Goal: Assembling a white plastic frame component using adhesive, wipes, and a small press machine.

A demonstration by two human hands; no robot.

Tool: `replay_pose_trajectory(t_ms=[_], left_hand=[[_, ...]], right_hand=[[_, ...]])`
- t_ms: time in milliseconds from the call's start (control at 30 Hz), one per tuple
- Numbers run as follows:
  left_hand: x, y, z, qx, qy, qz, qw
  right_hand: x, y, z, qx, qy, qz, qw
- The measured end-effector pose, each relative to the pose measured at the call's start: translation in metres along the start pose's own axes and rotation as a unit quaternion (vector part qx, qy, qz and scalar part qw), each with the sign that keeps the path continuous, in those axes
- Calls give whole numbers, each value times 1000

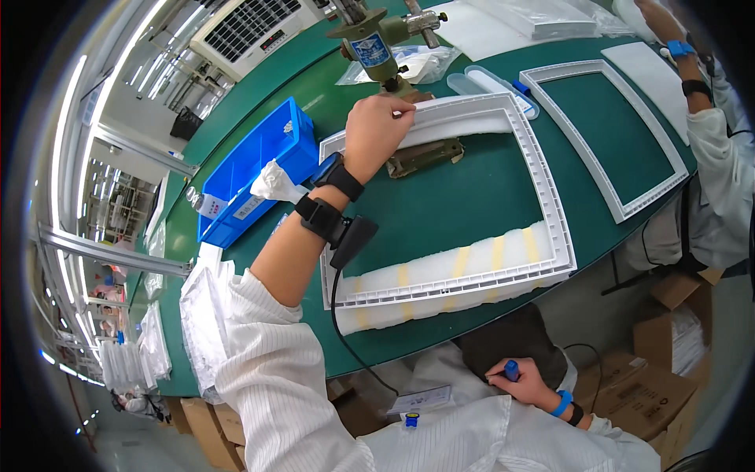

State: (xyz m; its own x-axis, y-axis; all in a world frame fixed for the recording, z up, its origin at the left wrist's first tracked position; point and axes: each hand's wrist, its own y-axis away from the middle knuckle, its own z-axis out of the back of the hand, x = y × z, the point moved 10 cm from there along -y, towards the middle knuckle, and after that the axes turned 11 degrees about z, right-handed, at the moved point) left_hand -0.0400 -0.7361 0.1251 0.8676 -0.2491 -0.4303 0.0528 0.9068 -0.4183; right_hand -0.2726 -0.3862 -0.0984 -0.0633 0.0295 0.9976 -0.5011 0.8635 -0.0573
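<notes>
A white rectangular plastic frame [560,228] lies on the green table, its near side resting on a white foam pad with yellow strips [464,263]. My left hand [377,132] is at the frame's far side, beside the foot of a green press [376,55]. Its fingers are pinched together around something small and dark that I cannot make out. Low in front of my body, below the table edge, my right hand [525,384] is closed around a blue cylindrical handle [512,370]; the rest of that tool is hidden. A metal block [425,157] sits inside the frame's far edge.
Left of the frame stands a blue divided bin [259,169] with a white cloth [275,182] and a small bottle [206,203] at its rim. A second white frame [605,141] lies to the right. Another person's arm [712,134] is at the right edge. Cardboard boxes [637,393] stand below.
</notes>
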Motion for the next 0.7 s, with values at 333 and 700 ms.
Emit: replay_pose_trajectory(t_ms=[333, 700], left_hand=[[-20, 18, 6, 25, -8, -104, 994], [-23, 23, -1, 37, -51, -85, 994]], right_hand=[[41, 2, 83, -250, -58, 0, 967], [175, -190, 218, -256, 436, 112, 855]])
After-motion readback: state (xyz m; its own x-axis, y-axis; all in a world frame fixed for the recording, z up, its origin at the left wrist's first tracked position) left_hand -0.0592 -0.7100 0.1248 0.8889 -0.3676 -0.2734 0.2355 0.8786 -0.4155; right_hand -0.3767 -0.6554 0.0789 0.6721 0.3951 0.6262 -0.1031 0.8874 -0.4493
